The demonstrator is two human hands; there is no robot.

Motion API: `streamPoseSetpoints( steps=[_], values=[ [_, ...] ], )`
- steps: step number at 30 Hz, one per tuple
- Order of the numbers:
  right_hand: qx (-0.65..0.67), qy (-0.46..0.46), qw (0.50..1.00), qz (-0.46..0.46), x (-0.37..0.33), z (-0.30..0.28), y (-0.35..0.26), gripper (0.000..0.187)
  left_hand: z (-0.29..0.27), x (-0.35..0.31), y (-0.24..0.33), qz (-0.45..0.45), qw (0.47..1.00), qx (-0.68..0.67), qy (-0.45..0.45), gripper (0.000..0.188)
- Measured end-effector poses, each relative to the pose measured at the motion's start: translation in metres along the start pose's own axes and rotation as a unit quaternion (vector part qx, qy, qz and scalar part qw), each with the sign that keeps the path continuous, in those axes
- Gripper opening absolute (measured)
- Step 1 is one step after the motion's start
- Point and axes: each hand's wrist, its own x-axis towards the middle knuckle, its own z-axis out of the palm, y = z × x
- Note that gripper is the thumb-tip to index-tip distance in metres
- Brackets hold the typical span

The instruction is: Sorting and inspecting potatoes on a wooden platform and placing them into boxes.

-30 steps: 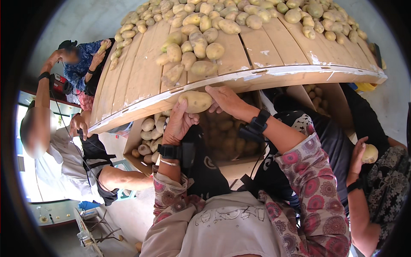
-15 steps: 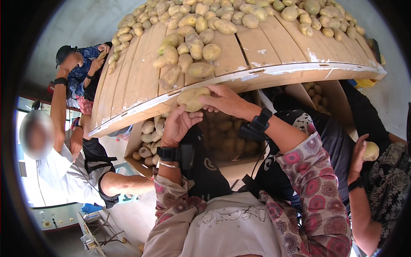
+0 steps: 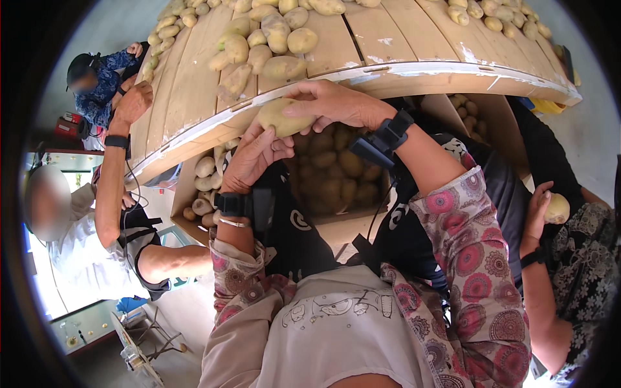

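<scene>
Just in front of the table's near edge I hold a pale yellow potato (image 3: 279, 118) between both hands. My left hand (image 3: 251, 160) grips it from below, thumb and fingertips at its lower side. My right hand (image 3: 343, 105) closes on its right end, thumb and fingers touching the skin. Beyond it, a loose group of potatoes (image 3: 275, 33) lies on the wooden slatted table (image 3: 381, 42). Under my hands, between my knees, is a box holding many potatoes (image 3: 339, 174), partly in shadow.
A cardboard box of potatoes (image 3: 202, 178) stands left of my legs, and another box (image 3: 511, 129) to the right. A co-worker at right holds a potato (image 3: 557, 209). Another person's hand (image 3: 136, 101) is near the table's left edge; a third person sits farther back.
The view has shifted, and the potato stays in both my hands, turned slightly. The left co-worker's raised hand has come down toward the table's edge.
</scene>
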Motion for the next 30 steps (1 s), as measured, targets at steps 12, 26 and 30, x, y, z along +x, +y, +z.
streamPoseSetpoints(
  steps=[12,26,30],
  values=[
    [-0.236,0.002,0.969,-0.073,-0.005,-0.005,0.023,0.061,-0.003,-0.002,0.011,0.020,0.999,-0.037,0.015,0.059],
    [-0.423,-0.106,0.897,0.069,-0.030,0.012,0.052,0.045,-0.016,-0.007,0.014,0.012,0.998,-0.046,-0.032,0.052],
    [-0.400,0.032,0.916,0.003,-0.025,-0.022,0.038,0.027,-0.018,-0.010,0.018,0.018,0.997,-0.054,-0.046,0.053]
  ],
)
